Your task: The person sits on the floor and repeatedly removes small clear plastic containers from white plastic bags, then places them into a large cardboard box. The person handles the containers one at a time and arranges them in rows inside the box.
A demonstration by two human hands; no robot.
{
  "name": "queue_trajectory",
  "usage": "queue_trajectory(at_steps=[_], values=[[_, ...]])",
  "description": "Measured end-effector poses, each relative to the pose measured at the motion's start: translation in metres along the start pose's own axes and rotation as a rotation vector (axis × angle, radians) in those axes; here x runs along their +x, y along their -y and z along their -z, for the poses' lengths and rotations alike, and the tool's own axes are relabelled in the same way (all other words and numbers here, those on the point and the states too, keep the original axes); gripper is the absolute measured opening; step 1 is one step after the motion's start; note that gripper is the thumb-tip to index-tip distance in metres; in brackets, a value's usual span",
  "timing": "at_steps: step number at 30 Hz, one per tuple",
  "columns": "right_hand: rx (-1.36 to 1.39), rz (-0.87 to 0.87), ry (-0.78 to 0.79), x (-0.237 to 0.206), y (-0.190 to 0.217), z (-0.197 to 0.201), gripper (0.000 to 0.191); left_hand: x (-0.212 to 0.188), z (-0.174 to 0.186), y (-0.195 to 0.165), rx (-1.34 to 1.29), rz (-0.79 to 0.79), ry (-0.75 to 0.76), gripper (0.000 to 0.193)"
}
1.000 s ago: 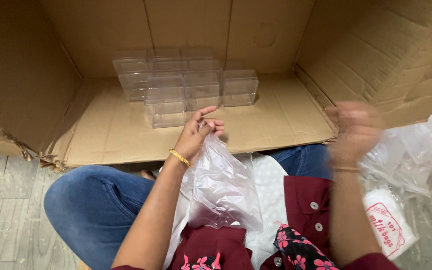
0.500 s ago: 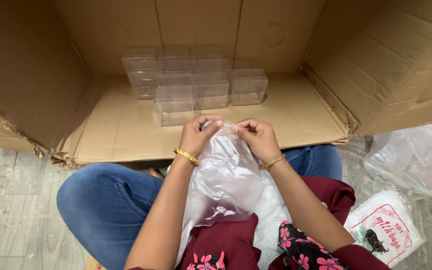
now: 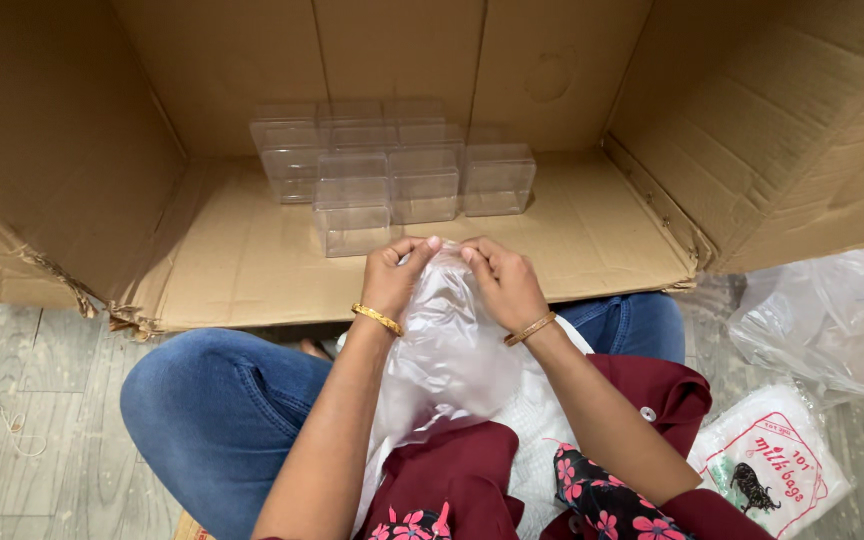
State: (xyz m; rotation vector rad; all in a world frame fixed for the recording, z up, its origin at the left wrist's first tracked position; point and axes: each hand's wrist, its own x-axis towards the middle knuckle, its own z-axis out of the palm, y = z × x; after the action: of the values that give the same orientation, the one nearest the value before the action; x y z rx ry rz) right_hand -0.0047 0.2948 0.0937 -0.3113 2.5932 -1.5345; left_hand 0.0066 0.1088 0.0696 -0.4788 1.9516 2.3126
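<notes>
Nearby, white printed packet (image 3: 772,470) beside clear bag (image 3: 447,350).

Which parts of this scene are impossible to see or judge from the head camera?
- Inside of the clear bag: head view, crumpled glare hides whether it holds anything.
- Fingertips of the left hand and right hand: partly tucked behind the bag's top.
- Rear clear boxes: blocked by front ones; count uncertain.
- Packet: its lower part is cut by the bottom edge.
- Loose plastic: cut by the right edge.
</notes>
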Motion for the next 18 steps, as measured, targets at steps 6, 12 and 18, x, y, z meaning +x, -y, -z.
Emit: queue_trajectory(at_steps=[6,12,18], values=[[1.172,-0.430,0.142,0.007,-0.017,0.000,0.022,-0.004,0.006,-0.011,-0.457,0.205,0.289,0.020],[1.583,0.033,0.273,0.026,0.011,0.019,0.033,0.014,0.061,-0.035,-0.333,0.102,0.271,0.026],[1.044,0.041,0.458,0.085,0.026,-0.004,0.050,0.015,0.083,-0.051,0.699,-0.261,-0.274,0.043]])
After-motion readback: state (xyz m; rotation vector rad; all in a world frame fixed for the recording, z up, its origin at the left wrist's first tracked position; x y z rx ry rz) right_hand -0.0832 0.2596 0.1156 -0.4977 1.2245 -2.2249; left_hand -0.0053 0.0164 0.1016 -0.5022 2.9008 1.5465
